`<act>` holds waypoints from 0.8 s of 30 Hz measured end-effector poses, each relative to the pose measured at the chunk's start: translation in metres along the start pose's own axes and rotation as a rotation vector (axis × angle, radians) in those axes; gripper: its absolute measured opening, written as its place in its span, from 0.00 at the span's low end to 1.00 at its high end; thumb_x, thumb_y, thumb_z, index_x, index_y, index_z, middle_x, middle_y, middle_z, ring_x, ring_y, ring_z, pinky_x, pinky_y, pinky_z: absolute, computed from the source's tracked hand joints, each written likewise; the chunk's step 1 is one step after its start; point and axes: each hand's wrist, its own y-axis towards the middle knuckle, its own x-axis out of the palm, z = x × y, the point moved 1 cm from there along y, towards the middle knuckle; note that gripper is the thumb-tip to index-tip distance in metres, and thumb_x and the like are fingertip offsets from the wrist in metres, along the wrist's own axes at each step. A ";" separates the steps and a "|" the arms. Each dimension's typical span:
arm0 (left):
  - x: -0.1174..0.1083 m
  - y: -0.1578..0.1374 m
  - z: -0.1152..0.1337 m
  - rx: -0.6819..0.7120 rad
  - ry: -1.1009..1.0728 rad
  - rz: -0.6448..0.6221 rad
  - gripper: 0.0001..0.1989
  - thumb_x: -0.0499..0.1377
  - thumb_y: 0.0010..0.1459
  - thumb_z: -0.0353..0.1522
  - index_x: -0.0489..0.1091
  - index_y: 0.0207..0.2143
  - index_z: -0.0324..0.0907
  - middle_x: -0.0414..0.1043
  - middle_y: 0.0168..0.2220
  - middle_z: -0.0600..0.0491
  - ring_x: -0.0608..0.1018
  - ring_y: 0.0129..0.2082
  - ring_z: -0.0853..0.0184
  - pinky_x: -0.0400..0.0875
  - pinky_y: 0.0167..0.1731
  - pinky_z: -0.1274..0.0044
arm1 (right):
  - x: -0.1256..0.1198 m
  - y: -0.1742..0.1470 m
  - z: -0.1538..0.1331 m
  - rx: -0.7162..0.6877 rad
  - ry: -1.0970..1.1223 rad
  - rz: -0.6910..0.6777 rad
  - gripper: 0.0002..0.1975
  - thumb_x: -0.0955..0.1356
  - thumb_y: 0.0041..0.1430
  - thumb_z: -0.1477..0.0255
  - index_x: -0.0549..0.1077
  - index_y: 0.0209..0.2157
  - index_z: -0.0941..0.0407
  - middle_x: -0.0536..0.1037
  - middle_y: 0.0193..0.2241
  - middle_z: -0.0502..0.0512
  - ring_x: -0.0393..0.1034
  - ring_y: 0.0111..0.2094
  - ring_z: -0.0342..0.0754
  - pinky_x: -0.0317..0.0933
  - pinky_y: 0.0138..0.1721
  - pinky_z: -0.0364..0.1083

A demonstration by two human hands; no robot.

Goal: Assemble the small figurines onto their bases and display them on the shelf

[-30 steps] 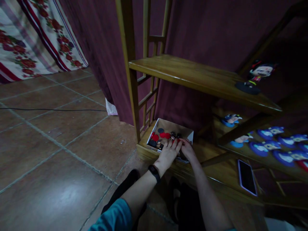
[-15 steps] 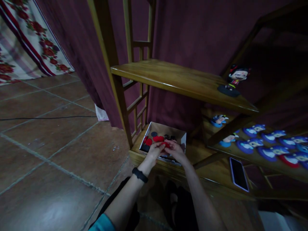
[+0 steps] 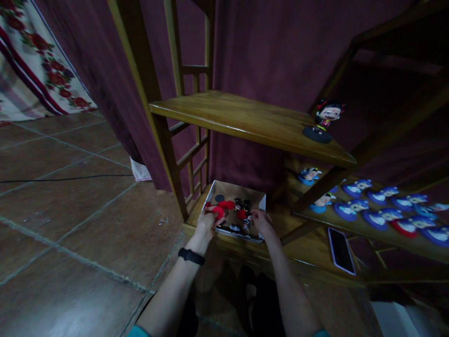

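Observation:
My left hand (image 3: 207, 221) is closed around a red round base (image 3: 218, 213), held over the left part of a shallow cardboard box (image 3: 235, 188). My right hand (image 3: 261, 220) is at the box's right side, fingers curled and pressed together by a small dark-haired figurine (image 3: 249, 218); whatever they pinch is too small to make out. Inside the box lie more red discs (image 3: 229, 204), a dark disc (image 3: 219, 198) and several small figurines (image 3: 237, 204). The hands are apart.
The box sits on the low board of a wooden shelf (image 3: 228, 105). A figurine on a black base (image 3: 317, 135) stands on the upper board. To the right are several blue-based figurines (image 3: 351, 209) and a phone (image 3: 340, 250). A cable (image 3: 70, 179) crosses the tiled floor.
My hands, together on a red piece before, have parted. The left moved left with the red base; the right moved to the figurines at the right. The view shifted slightly.

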 end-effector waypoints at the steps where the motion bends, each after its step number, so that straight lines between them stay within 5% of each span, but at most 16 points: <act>1: 0.000 0.000 0.000 0.001 0.004 -0.009 0.12 0.53 0.48 0.15 0.65 0.30 0.38 0.69 0.27 0.54 0.75 0.24 0.73 0.75 0.30 0.72 | 0.003 -0.001 -0.002 -0.018 -0.027 -0.020 0.15 0.61 0.51 0.78 0.74 0.37 0.50 0.76 0.37 0.52 0.67 0.42 0.47 0.59 0.44 0.45; 13: 0.000 0.001 0.001 -0.029 0.031 -0.106 0.14 0.53 0.45 0.15 0.67 0.32 0.39 0.71 0.26 0.54 0.76 0.25 0.72 0.73 0.29 0.76 | 0.005 -0.016 -0.019 -0.130 -0.223 -0.195 0.19 0.66 0.47 0.76 0.70 0.43 0.48 0.63 0.43 0.54 0.57 0.47 0.51 0.50 0.49 0.48; 24: 0.002 -0.001 -0.001 -0.273 -0.108 -0.194 0.06 0.53 0.52 0.22 0.67 0.32 0.36 0.71 0.24 0.51 0.73 0.19 0.73 0.67 0.18 0.83 | 0.011 -0.022 -0.023 -0.166 -0.197 -0.330 0.19 0.60 0.47 0.84 0.64 0.42 0.55 0.64 0.45 0.56 0.61 0.48 0.46 0.52 0.44 0.43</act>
